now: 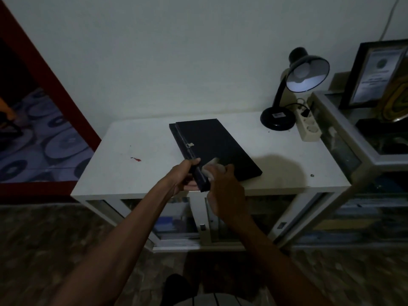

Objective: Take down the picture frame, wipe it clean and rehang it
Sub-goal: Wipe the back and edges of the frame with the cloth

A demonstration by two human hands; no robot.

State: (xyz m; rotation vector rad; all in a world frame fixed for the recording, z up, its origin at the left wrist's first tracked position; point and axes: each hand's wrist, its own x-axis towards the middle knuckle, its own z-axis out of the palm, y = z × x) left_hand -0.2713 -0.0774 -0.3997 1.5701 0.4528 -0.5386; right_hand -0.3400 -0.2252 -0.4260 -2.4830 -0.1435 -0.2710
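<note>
1. Left hand (184, 176): fingers curled round the near corner of the picture frame (217, 149), thumb lying along its upper edge, the remaining fingers wrapped beneath.
2. Right hand (224, 186): fingers bunched on a pale cloth (213, 167), pressing it against the frame's dark back just right of the left thumb; the image is blurred here, so the exact finger positions are unclear.
3. Picture frame: black, lying back-side up on the white cabinet top (136, 155), its near corner projecting past the front edge into the left hand's grasp and its far end extending away from the fingers toward the wall.
4. Hanging hook (189, 145): a small metal fitting on the frame's raised rail, just beyond the left thumb.
5. Red mark (137, 159): a small stain on the cabinet top, left of the left hand and apart from the frame.
6. Desk lamp (295, 89): black, gooseneck, shade facing the viewer, standing at the far right corner, well beyond the right fingers.
7. Power strip (308, 127): pale, lying just right of the lamp base, with a dark plug inserted.
8. Framed certificate (375, 74): standing on a neighbouring glass-sided cabinet (344, 138) at far right.
</note>
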